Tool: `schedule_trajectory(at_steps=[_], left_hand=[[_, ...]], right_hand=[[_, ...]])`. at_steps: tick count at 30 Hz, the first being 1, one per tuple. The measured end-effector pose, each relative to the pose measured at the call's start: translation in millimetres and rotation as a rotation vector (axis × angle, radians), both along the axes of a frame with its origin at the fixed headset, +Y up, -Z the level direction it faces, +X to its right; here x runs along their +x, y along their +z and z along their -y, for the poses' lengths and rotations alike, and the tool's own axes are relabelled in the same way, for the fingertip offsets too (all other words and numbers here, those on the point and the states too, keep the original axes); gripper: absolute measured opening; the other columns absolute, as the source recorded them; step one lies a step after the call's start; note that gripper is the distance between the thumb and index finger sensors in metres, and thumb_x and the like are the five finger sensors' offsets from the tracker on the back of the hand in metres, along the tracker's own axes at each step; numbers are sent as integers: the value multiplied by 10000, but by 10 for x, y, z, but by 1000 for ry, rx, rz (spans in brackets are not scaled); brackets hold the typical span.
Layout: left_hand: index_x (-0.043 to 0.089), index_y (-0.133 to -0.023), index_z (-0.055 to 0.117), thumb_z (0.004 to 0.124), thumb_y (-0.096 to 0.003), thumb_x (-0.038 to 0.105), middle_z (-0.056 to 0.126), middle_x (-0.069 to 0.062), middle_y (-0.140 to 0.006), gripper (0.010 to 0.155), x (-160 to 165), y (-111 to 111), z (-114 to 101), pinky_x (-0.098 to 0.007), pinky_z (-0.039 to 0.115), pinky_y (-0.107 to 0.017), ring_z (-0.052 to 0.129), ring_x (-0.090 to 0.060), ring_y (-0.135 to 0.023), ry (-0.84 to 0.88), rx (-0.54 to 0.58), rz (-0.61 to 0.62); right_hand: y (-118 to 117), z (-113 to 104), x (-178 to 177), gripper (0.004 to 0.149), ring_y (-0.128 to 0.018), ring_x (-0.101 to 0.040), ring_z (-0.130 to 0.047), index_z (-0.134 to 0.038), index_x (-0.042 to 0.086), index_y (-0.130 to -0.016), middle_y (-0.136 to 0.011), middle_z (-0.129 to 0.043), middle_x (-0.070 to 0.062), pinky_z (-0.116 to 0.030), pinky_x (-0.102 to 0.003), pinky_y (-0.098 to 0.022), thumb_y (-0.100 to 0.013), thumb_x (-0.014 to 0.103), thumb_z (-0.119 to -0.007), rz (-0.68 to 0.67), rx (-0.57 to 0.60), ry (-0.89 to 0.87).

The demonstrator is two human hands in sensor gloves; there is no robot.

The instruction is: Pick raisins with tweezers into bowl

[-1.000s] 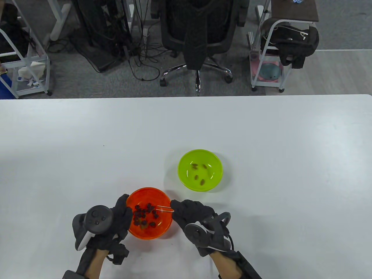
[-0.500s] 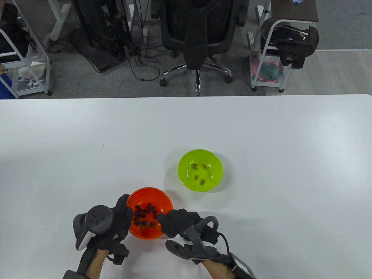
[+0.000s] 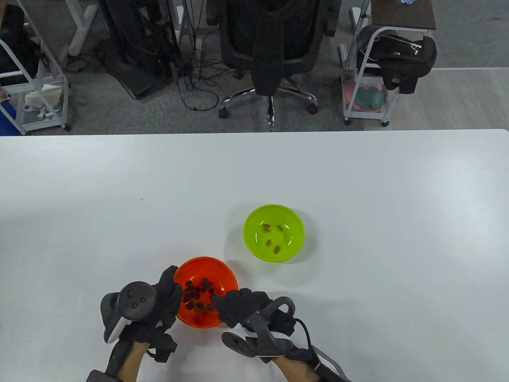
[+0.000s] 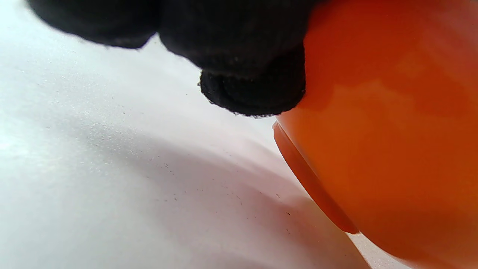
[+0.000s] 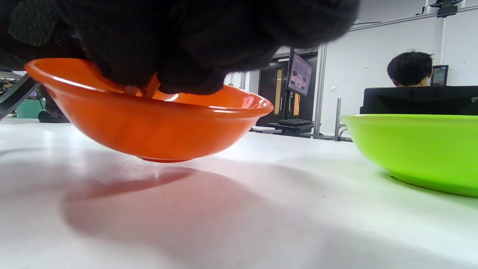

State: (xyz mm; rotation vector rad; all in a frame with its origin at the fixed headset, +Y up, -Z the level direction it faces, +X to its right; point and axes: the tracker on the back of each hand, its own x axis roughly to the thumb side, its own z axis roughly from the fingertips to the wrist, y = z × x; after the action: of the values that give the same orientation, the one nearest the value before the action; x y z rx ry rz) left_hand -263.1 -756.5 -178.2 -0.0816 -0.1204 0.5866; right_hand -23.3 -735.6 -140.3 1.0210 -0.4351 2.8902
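Note:
An orange bowl (image 3: 226, 274) with several dark raisins (image 3: 197, 292) stands near the table's front edge. My left hand (image 3: 175, 284) grips its left rim; in the left wrist view my fingers (image 4: 254, 93) press the bowl's wall (image 4: 392, 149). My right hand (image 3: 222, 302) is curled over the bowl's front right rim. The tweezers are hidden under it. In the right wrist view my fingers (image 5: 186, 80) reach over the orange rim (image 5: 168, 127). A green bowl (image 3: 250, 223) with several raisins (image 3: 274, 234) stands behind and to the right, and shows in the right wrist view (image 5: 418, 149).
The white table (image 3: 358, 179) stretches wide around both bowls. Beyond its far edge stand an office chair (image 3: 274, 47) and metal carts (image 3: 370, 79).
My right hand has moved left from beside the orange bowl to over its front right rim and rolled over; the tweezers, seen earlier pointing into the bowl, are now covered. The left hand has stayed.

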Motion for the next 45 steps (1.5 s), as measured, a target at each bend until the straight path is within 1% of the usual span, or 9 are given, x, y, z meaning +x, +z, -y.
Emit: schedule_trajectory(at_steps=[5,12,22,26,29,33,37,40,45], left_hand=[[44,-1033,670,658,-585,376,1008,-42,-468,558,-10,1,-6,-318,896,-162,975,-80,-132,6,-2,-6],[45,-1031,672,659,-585,376,1010,-42,-465,556,-33,-3,-13,-315,897,-161,976,-82,-129,9,-6,-15],[44,-1032,672,658,-585,376,1009,-41,-467,557,-45,-8,-21,-315,897,-162,976,-82,-132,10,-5,-14],[44,-1032,670,658,-585,377,1008,-41,-469,557,-48,-7,-21,-317,896,-164,975,-81,-135,11,-6,-13],[45,-1031,671,659,-584,376,1009,-41,-467,557,-49,-3,-22,-318,896,-162,975,-81,-132,12,-4,-12],[46,-1031,672,658,-584,377,1009,-40,-467,556,-48,1,-20,-317,897,-161,976,-80,-130,15,-5,-12],[44,-1032,670,659,-584,376,1010,-42,-464,558,-49,3,-21,-314,897,-161,977,-81,-128,16,-4,-12],[42,-1031,671,659,-584,376,1010,-42,-465,558,-50,4,-21,-316,897,-160,976,-81,-128,16,-3,-12],[44,-1033,668,658,-585,376,1008,-42,-469,558,-50,3,-21,-317,896,-164,975,-81,-135,15,-3,-12]], right_hand=[[9,-24,45,390,-426,-48,-955,-856,360,-871,-721,-949,105,-855,-240,-315,-494,456,-832,3,1,-24],[-33,-115,247,391,-422,-47,-955,-857,356,-871,-717,-950,103,-854,-240,-312,-494,456,-831,59,12,-135],[-317,-142,822,389,-421,-49,-952,-858,348,-873,-719,-946,98,-853,-240,-310,-499,453,-829,298,-9,-307],[-446,-61,1091,386,-419,-54,-952,-859,337,-875,-716,-947,91,-852,-244,-307,-506,448,-830,442,-64,-374],[-503,-12,1251,386,-417,-52,-952,-861,331,-876,-713,-948,86,-853,-242,-305,-509,446,-830,540,-66,-377],[-569,52,1383,385,-414,-57,-952,-863,323,-876,-708,-951,79,-853,-246,-302,-511,440,-832,620,-76,-389],[-606,100,1425,382,-414,-56,-953,-866,320,-874,-712,-948,80,-854,-246,-302,-511,438,-833,654,-76,-387],[-594,93,1412,408,-428,-44,-952,-838,323,-900,-728,-938,91,-855,-237,-307,-517,463,-816,661,-54,-395],[-518,25,1262,415,-429,-42,-951,-832,327,-904,-731,-935,94,-854,-236,-307,-516,472,-812,586,-41,-411]])
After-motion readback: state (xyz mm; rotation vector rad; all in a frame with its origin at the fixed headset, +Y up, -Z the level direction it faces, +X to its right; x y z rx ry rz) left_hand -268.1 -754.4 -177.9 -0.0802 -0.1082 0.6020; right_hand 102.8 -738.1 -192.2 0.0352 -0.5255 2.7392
